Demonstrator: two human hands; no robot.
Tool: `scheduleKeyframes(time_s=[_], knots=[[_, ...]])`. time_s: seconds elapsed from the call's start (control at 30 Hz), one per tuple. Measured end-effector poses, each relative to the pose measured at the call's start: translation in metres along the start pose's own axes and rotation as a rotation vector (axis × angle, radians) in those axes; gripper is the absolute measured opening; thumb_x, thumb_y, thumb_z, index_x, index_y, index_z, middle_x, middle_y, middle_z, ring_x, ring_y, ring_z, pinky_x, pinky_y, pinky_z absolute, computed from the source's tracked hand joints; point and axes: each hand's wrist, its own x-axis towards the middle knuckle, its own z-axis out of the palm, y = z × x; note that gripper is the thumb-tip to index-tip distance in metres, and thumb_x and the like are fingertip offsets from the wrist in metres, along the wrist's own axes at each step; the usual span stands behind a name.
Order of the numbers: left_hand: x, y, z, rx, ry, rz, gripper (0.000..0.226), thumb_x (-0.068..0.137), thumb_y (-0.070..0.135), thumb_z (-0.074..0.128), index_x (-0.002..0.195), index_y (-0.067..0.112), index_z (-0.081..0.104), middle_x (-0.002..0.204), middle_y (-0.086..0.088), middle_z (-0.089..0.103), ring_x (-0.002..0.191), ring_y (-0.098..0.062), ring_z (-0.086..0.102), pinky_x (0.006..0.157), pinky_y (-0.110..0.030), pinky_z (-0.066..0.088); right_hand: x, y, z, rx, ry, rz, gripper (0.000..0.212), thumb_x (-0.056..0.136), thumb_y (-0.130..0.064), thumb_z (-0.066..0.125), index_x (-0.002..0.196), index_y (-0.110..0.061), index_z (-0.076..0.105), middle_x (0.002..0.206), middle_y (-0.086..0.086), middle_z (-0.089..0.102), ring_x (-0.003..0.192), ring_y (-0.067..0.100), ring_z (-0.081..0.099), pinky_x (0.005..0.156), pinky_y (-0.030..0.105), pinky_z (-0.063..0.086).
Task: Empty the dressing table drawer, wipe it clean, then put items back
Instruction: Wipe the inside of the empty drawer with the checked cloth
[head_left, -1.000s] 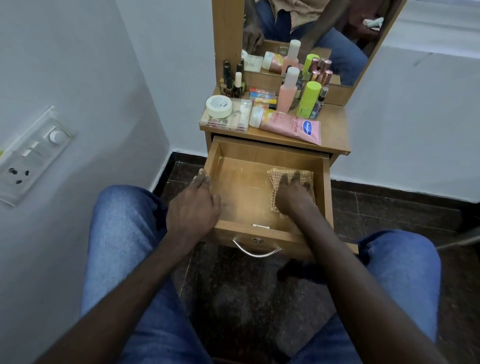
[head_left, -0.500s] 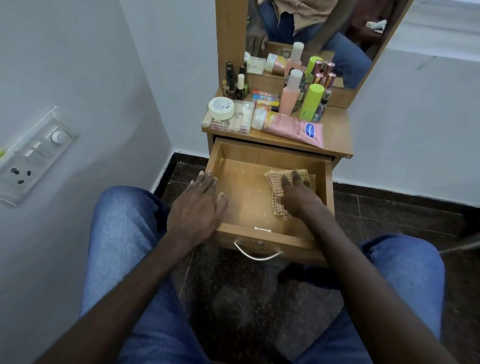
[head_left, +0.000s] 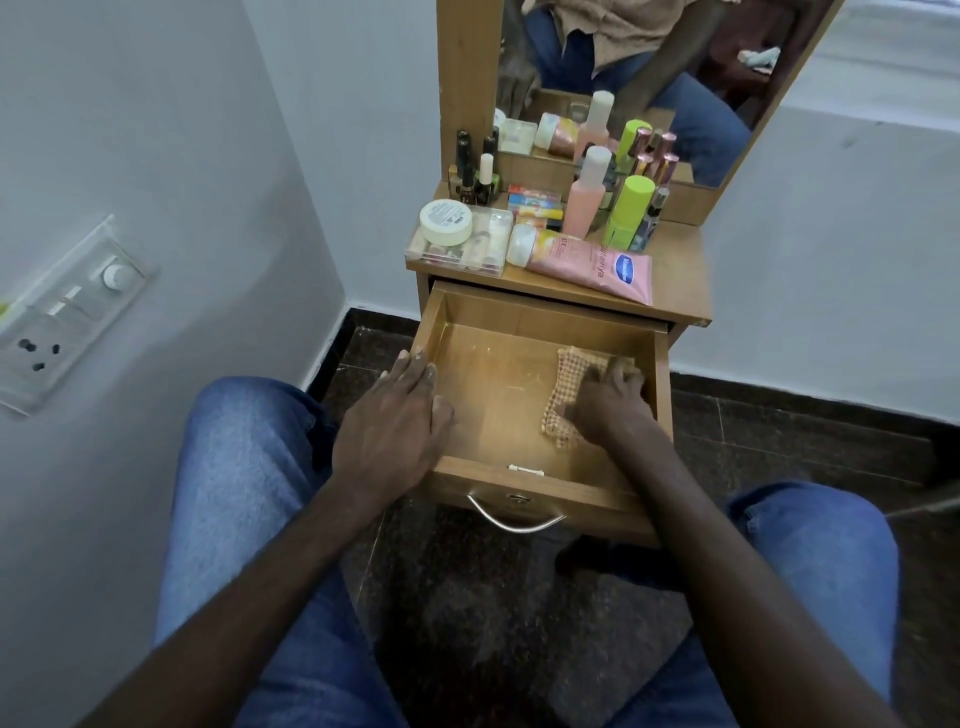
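A person seated before a small wooden dressing table (head_left: 675, 275), seen from above, knees in blue jeans at either side. The drawer (head_left: 498, 400) is pulled out toward the viewer, its metal handle (head_left: 514, 519) at 6 o'clock. The left hand (head_left: 389, 421) lies flat on the drawer's 9 o'clock rim, fingers straight, its grip wide and holding nothing. The right hand (head_left: 610, 402) is inside the drawer toward 3 o'clock, its grip curled down onto a checked cloth (head_left: 569, 374) that lies on the drawer floor. The rest of the floor is bare wood. On the table top, at 12 o'clock from the drawer, stand a white jar (head_left: 445, 222) on a clear box (head_left: 488, 249), a pink tube (head_left: 597, 262) lying flat, a pink bottle (head_left: 584, 200), a green bottle (head_left: 628, 210) and nail polish bottles (head_left: 472, 171), below a mirror (head_left: 649, 62).
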Motion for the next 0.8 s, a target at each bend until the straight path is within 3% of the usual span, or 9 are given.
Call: scheduleKeyframes(time_s=[0.1,0.17,0.3,0.37,0.43,0.5,0.57,0.63,0.8], knots=[[0.000,-0.001,0.003,-0.005,0.004,0.004,0.074,0.100,0.044,0.012,0.152,0.005,0.047,0.164,-0.010,0.034,0.154,-0.019,0.030,0.123,-0.039,0.033,-0.022,-0.013,0.022,-0.127,-0.079,0.007,0.059,0.106,-0.026,0.055,0.155,0.000,0.036,0.168,0.027,0.005,0.149,0.056,0.022,0.110,0.057,0.046],[0.000,-0.001,0.003,-0.009,-0.002,0.010,0.074,0.100,0.045,0.011,0.151,0.005,0.047,0.164,-0.010,0.035,0.154,-0.019,0.030,0.122,-0.041,0.036,-0.025,-0.018,0.031,-0.081,-0.078,0.027,0.058,0.105,-0.020,0.055,0.155,0.001,0.034,0.168,0.026,0.003,0.147,0.054,0.026,0.106,0.057,0.050],[0.003,-0.002,0.003,-0.005,0.003,0.012,0.075,0.100,0.046,0.009,0.152,0.007,0.047,0.165,-0.009,0.034,0.154,-0.018,0.029,0.121,-0.042,0.038,-0.005,-0.005,0.013,0.083,0.054,-0.070,0.081,0.102,-0.042,0.060,0.165,-0.017,0.014,0.172,0.017,-0.007,0.156,0.048,0.001,0.117,0.066,0.032],[0.004,-0.003,0.002,-0.014,0.004,0.002,0.076,0.099,0.046,0.009,0.153,0.007,0.046,0.166,-0.008,0.032,0.155,-0.017,0.027,0.120,-0.042,0.039,0.001,0.000,0.002,0.099,0.067,-0.102,0.086,0.099,-0.052,0.060,0.165,-0.021,0.014,0.172,0.015,-0.008,0.157,0.048,-0.002,0.119,0.066,0.026],[0.004,-0.003,0.001,-0.027,0.004,-0.001,0.078,0.098,0.048,0.007,0.153,0.008,0.045,0.167,-0.006,0.030,0.155,-0.016,0.025,0.119,-0.042,0.040,-0.005,-0.005,0.000,0.082,0.041,-0.076,0.079,0.098,-0.050,0.063,0.161,-0.018,0.028,0.170,0.018,0.001,0.155,0.049,0.011,0.117,0.063,0.033],[0.002,-0.002,0.000,-0.026,0.002,0.002,0.081,0.096,0.050,0.004,0.154,0.010,0.044,0.167,-0.005,0.029,0.156,-0.014,0.023,0.121,-0.037,0.037,-0.021,-0.015,0.010,-0.051,0.000,-0.072,0.060,0.100,-0.039,0.064,0.150,-0.010,0.047,0.164,0.023,0.017,0.144,0.044,0.037,0.108,0.051,0.047],[-0.001,0.000,0.000,-0.026,-0.006,0.007,0.083,0.095,0.051,0.002,0.155,0.011,0.043,0.167,-0.004,0.028,0.156,-0.013,0.021,0.121,-0.033,0.034,-0.032,-0.022,0.025,-0.115,-0.014,-0.079,0.049,0.102,-0.030,0.064,0.142,-0.004,0.053,0.159,0.023,0.025,0.134,0.038,0.046,0.101,0.045,0.053],[-0.002,0.001,0.002,-0.026,-0.012,0.008,0.082,0.096,0.051,0.004,0.155,0.011,0.044,0.167,-0.005,0.029,0.156,-0.013,0.023,0.121,-0.035,0.036,-0.030,-0.020,0.026,-0.070,0.025,-0.089,0.058,0.099,-0.035,0.068,0.145,-0.005,0.050,0.160,0.023,0.024,0.138,0.040,0.042,0.104,0.047,0.051],[0.001,-0.002,0.003,-0.028,-0.013,-0.006,0.078,0.098,0.049,0.007,0.152,0.009,0.048,0.165,-0.007,0.035,0.154,-0.017,0.029,0.113,-0.044,0.047,-0.006,-0.007,0.001,0.037,0.079,-0.151,0.083,0.098,-0.053,0.062,0.163,-0.019,0.025,0.172,0.018,0.002,0.155,0.049,0.011,0.119,0.063,0.031]])
